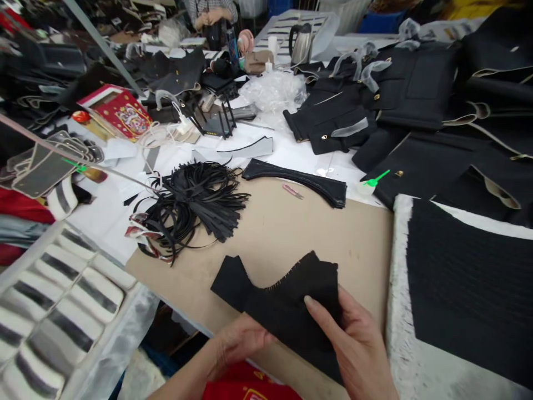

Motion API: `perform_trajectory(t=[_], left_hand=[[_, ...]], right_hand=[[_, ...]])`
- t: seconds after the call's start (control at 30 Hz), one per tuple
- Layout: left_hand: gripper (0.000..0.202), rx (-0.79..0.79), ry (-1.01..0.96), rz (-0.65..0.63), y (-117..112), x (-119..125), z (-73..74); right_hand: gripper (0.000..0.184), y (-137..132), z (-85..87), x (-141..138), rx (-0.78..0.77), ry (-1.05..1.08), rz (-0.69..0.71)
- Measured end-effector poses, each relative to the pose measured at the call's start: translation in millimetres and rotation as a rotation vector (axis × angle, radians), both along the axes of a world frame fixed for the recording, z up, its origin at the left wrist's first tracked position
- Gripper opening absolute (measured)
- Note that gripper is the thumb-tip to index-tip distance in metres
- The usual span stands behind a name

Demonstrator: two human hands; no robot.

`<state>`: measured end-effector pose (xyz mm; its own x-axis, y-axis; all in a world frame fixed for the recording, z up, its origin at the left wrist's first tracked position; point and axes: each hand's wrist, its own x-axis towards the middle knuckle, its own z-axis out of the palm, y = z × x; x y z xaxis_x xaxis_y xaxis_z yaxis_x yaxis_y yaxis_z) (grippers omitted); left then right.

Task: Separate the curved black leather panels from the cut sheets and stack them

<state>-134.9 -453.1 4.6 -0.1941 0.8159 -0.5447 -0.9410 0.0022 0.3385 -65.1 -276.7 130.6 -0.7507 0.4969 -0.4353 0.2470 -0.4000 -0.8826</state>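
Observation:
A flat black material piece (287, 303) with a curved, notched upper edge is held up over the brown board (358, 239). My right hand (353, 344) grips its right side, thumb on the front face and fingers behind. My left hand (244, 339) is at its lower left edge, fingers closed and partly hidden behind it. Beyond the piece lie small pink thread snips (292, 191) and a stack of curved black strips (297, 180). A heap of thin black strips (200, 194) sits to the left.
At the lower left stands a tray (100, 255) of pale pieces with dark bands. On the right lie a black sheet (470, 289) and piled black leather parts (416, 83). A router (216, 119), a red box (120, 111) and a kettle (300, 44) are farther back. A person (212, 14) sits beyond.

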Motion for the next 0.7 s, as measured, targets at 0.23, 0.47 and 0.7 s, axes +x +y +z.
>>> perform_trajectory(t=[0.23,0.47,0.7], left_hand=[[0.050,-0.022,0.119,0.223,-16.4,-49.6,-6.4],[0.068,-0.071,0.294,0.508,-36.4,-110.8,-6.7],[0.031,-0.193,0.187,0.530,3.6,-192.0,-15.1]], right_hand=[[0.043,-1.0,25.4,-24.8,-0.038,0.082,0.046],[0.049,12.9,26.9,-28.6,-0.005,0.096,-0.057],[0.053,83.0,-22.7,1.4,0.194,-0.057,-0.295]])
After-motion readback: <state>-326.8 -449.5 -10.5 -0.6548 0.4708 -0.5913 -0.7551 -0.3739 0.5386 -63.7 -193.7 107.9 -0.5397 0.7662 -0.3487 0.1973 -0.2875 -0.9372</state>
